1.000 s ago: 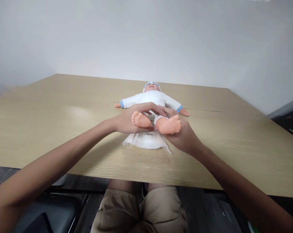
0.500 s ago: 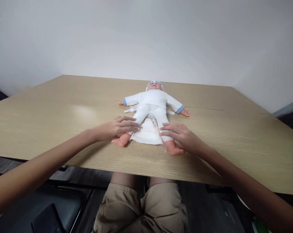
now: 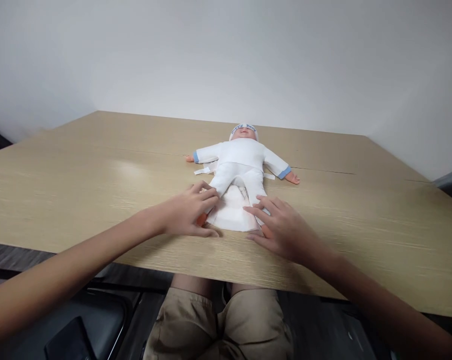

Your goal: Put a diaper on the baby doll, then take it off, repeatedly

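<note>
A baby doll (image 3: 241,152) in a white suit with blue cuffs and a printed cap lies on its back, arms spread, head toward the wall. Under its hips and between its legs is an unfolded white diaper (image 3: 231,212), with tabs sticking out at both sides of the waist. My left hand (image 3: 190,209), fingers apart, is at the doll's leg on the left and covers most of that foot. Over the other lower leg is my right hand (image 3: 280,225), its fingers spread near the diaper's edge, hiding the foot there.
The wooden table (image 3: 79,190) reaches back to a pale wall. Below its front edge, a dark chair (image 3: 98,310) at left carries a dark flat object (image 3: 70,340). My legs in tan shorts (image 3: 218,320) are under the table edge.
Both hands have shifted toward the near end of the diaper, thumbs now extended toward its front corners and covering the doll's feet. The view has tilted slightly.
</note>
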The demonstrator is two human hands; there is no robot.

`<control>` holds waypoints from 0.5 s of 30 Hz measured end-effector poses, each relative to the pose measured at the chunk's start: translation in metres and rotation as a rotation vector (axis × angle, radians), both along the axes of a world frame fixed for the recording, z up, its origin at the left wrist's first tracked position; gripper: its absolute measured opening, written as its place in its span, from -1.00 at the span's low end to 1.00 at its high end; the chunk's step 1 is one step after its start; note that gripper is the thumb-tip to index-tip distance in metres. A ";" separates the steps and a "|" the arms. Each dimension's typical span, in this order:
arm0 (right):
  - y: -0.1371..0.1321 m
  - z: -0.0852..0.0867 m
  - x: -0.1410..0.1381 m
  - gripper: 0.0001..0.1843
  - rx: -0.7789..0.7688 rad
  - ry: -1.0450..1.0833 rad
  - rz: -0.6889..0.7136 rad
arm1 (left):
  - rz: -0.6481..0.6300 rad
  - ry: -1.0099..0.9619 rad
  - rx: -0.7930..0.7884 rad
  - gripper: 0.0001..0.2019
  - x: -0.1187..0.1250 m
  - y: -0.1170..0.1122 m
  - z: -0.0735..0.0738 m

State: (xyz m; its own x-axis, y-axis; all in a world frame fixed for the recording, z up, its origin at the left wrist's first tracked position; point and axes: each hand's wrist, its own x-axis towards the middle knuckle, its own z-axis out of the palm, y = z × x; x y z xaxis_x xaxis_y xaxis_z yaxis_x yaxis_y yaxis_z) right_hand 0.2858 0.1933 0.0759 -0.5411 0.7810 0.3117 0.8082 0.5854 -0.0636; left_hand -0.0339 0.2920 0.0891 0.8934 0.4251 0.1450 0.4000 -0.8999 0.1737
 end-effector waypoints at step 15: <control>0.075 0.033 0.005 -0.79 0.092 0.568 -0.206 | 0.252 -0.514 -0.169 -0.73 0.041 0.070 0.040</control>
State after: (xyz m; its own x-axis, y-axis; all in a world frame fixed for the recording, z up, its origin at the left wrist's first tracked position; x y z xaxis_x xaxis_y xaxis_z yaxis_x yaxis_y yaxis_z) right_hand 0.2910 0.2683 0.1091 -0.1113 0.8083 0.5782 0.7601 0.4440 -0.4744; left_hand 0.0075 0.3619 0.1292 0.5953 0.6696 0.4441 0.4243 -0.7313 0.5340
